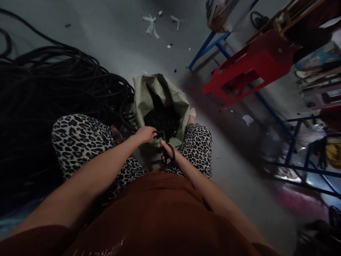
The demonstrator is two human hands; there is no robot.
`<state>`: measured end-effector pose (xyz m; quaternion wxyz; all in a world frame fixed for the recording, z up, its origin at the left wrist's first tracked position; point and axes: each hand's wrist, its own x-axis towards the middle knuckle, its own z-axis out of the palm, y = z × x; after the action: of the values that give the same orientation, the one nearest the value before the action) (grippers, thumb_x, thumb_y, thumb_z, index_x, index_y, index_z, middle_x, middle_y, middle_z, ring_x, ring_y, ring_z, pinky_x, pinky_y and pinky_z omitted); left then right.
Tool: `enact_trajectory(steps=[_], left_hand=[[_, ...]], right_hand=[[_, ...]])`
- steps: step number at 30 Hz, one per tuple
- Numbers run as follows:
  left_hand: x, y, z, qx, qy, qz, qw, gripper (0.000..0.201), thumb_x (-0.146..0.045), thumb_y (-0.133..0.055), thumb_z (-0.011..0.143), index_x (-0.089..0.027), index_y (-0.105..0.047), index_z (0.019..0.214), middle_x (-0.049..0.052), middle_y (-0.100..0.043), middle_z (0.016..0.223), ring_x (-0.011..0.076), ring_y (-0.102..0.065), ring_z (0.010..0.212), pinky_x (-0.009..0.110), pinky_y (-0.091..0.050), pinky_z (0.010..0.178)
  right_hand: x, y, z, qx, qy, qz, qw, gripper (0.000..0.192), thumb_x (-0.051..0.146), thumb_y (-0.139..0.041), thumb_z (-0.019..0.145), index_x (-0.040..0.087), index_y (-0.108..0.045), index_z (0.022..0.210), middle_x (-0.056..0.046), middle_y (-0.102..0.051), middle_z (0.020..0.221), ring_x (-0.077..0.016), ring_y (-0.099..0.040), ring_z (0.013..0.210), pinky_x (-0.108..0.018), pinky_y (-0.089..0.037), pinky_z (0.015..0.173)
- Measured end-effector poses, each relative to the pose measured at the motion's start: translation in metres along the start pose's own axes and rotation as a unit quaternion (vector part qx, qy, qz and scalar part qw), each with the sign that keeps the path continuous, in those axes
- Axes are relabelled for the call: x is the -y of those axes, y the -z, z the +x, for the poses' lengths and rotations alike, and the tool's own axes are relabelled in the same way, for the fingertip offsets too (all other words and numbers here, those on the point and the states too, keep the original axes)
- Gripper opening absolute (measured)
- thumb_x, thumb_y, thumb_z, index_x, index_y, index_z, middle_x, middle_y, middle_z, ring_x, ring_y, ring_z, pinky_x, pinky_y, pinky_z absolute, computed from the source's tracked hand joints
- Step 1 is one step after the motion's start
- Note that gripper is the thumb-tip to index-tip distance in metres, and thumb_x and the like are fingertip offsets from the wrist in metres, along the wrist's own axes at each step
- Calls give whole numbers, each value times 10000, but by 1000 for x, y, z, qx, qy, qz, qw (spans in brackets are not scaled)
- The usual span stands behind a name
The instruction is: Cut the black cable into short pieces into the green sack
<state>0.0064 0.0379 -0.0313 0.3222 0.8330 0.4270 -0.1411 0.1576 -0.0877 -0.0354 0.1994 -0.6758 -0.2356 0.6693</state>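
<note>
Between the seated person's knees, on the floor, a green woven sack [149, 96] stands open, full of short black pieces [162, 121]. The left hand [145, 134] pinches a black piece of hose [160, 134] at the sack's mouth; it looks light, rubbery and bendy, best held near its end. The right hand [167, 149] is closed through black scissors [168, 153]. Both forearms reach forward, wrists bent down. A big coil of black hose [53, 81] lies left.

Dim room around you: grey concrete floor [112, 42], red plastic stool [253, 64] by blue metal racking [295, 142], white scraps [151, 24] on floor.
</note>
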Motion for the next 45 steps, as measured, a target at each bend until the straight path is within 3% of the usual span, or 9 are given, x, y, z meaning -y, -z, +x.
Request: enact_trajectory(steps=[28, 36, 45], left_hand=[[-4, -3, -3, 36, -50, -20, 998, 321, -339, -456, 881, -273, -688, 1093, 35, -718, 1030, 212, -636, 965, 248, -441, 724], [-3, -3, -4, 27, -55, -8, 998, 325, -370, -433, 895, -280, -672, 1095, 38, -713, 1041, 217, -636, 958, 257, -445, 715], [4, -2, -10, 0, -32, 35, 999, 348, -352, -416, 915, -263, -618, 1184, 59, -688, 1133, 224, -630, 1016, 282, -457, 816]], right_hand=[[18, -6, -10, -7, -59, 33, 998, 457, 588, -468, 898, 167, -545, 1058, 28, -573, 570, -98, -551, 422, -179, -428, 418], [7, -4, 3, -21, 0, 13, 1000, 424, 571, -445, 912, 156, -527, 884, 48, -513, 471, -85, -487, 328, -165, -380, 345], [8, -4, 6, -59, 28, 20, 998, 364, 501, -463, 922, 154, -524, 831, 60, -499, 450, -73, -463, 292, -160, -366, 319]])
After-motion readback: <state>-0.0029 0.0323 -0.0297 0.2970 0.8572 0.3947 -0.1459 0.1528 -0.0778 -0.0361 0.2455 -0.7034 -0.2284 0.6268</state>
